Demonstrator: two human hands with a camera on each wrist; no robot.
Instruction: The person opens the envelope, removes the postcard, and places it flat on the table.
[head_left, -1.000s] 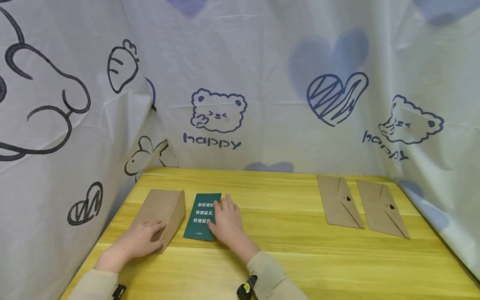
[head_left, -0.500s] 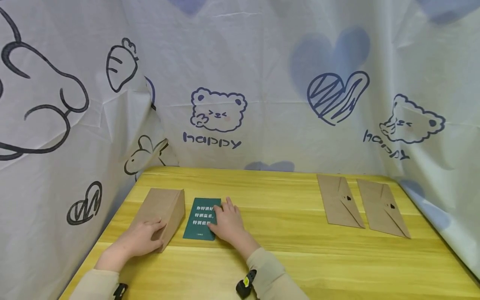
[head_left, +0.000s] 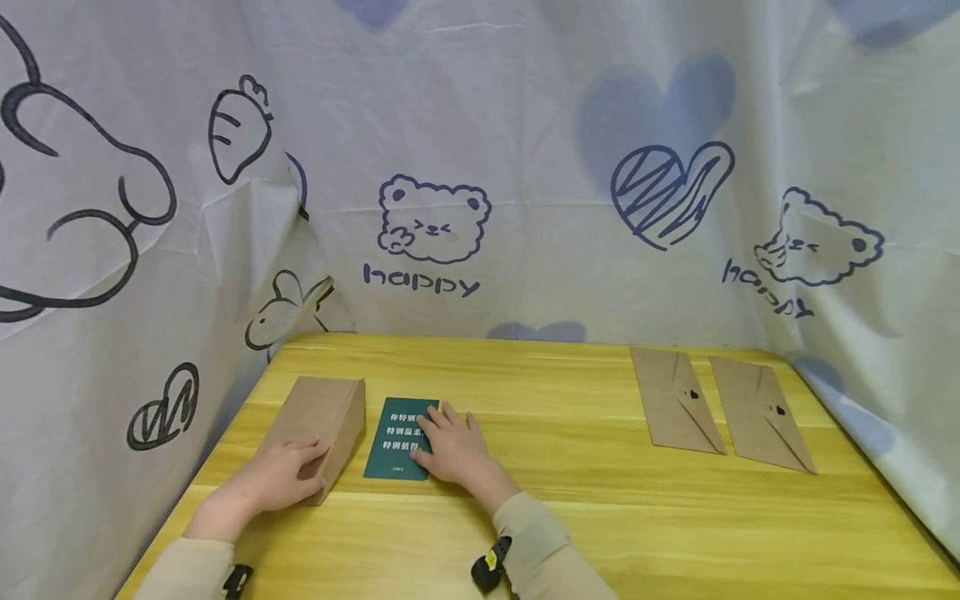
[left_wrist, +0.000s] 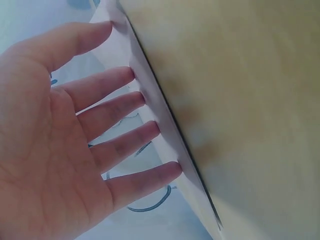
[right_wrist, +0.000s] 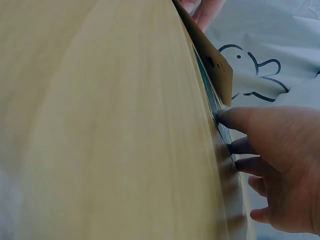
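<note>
A brown paper envelope [head_left: 315, 408] lies at the left of the table, its right-hand flap raised at an angle. My left hand [head_left: 279, 477] rests on its near part, thumb by the flap. The left wrist view shows those fingers spread and nearly straight, fingertips pressed down. Right of the envelope lies a dark green card [head_left: 393, 440] with white printed characters. My right hand [head_left: 456, 450] touches the card's right side with thumb and fingertips, partly covering the text. Dark marks show on the envelope flap [right_wrist: 212, 60] in the right wrist view.
Two more brown envelopes [head_left: 677, 404] lie side by side at the far right of the wooden table [head_left: 600, 533]. A white cloth [head_left: 540, 250] with drawings hangs behind the table and along both sides.
The green card's far edge has dropped lower in the view, nearer the person, and the card looks flatter. My right fingers have spread and reach slightly further over it. The left hand stays put.
</note>
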